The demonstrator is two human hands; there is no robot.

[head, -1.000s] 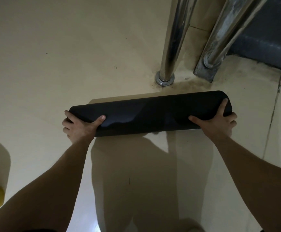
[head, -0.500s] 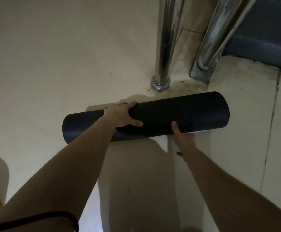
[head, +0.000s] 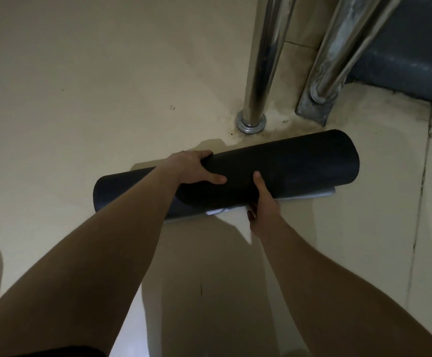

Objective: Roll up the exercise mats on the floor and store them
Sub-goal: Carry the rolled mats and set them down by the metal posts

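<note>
Left grip [head: 197,168] is wrapped over the rolled mat [head: 300,163] and right grip [head: 262,202] clamps its near side, but tbh that loose outer flap [head: 309,195] probably unrolls if either slips.

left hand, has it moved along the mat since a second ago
Yes. The left hand has shifted right along the mat, from its left end to near the middle, and now grips it closer to the base of the steel pole.
</note>
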